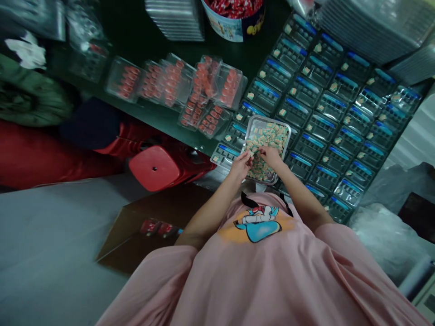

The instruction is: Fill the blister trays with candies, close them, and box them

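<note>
A metal tray [288, 138] heaped with small cream-and-green pieces [270, 134] sits at the table's near edge, just in front of my body. Over its left side, my left hand [241, 165] is closed in a pinch, with a small cream piece at its fingertips. My right hand [271, 157] reaches in from the right, fingers bent together and pointing down at the heap. What those fingers hold, if anything, is hidden. Clear plastic trays with blue strips [299, 165] lie in rows around the metal tray, many with one small cream piece in a corner.
Clear packs of red pieces [199, 106] lie on the dark green table [129, 27] to the left. Behind stand a bucket of red wrapped items [224, 27] and stacked clear trays [176, 20]. Below left are a red stool [154, 168] and an open cardboard box [118, 240].
</note>
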The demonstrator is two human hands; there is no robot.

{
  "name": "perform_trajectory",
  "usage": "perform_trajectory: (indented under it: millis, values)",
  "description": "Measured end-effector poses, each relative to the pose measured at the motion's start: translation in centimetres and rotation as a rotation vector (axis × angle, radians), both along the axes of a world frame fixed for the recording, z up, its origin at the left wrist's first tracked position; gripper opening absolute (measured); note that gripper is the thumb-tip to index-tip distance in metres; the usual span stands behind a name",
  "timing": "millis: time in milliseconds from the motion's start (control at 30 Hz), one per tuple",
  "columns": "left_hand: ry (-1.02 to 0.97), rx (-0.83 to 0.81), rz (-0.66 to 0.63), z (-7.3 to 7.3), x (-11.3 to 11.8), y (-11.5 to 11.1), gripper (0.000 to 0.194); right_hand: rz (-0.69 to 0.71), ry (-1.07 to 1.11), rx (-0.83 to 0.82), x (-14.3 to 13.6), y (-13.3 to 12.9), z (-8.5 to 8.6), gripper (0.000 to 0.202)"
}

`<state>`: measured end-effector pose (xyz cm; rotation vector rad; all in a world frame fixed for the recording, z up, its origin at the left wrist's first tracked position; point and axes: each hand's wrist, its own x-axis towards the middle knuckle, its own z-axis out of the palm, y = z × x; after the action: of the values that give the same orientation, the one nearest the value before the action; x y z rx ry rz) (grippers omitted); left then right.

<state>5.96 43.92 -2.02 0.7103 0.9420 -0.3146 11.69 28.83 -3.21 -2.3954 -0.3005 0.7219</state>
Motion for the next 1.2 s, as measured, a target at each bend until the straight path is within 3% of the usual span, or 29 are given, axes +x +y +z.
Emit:
perform_trajectory:
  millis: [233, 400, 567, 700, 1033, 1200]
  values:
    - [-0.009, 0.011, -0.002, 0.1, -0.2, 0.1, 0.021, 0.020, -0.055, -0.197, -0.4, 0.7, 0.9, 0.016]
    - [-0.022, 0.003, -0.012, 0.2, -0.4, -0.1, 0.018, -0.063, -0.090, -0.048, -0.9, 0.0, 0.9, 0.012]
    - [-0.071, -0.018, -0.060, 0.1, -0.7, -0.6, 0.020, -0.263, -0.043, 0.261, -1.8, 0.0, 0.8, 0.016]
    - [-0.103, -0.017, -0.100, 0.1, -0.6, -1.0, 0.029, -0.283, -0.031, 0.403, -2.5, 0.2, 1.1, 0.020]
    - [-0.120, 0.001, -0.108, -0.2, -0.6, -1.3, 0.031, -0.266, -0.092, 0.482, -3.7, -0.5, 1.5, 0.022]
    - [-0.130, -0.027, -0.124, 0.4, -0.5, -1.5, 0.030, -0.281, -0.097, 0.459, -4.4, -0.6, 2.2, 0.023]
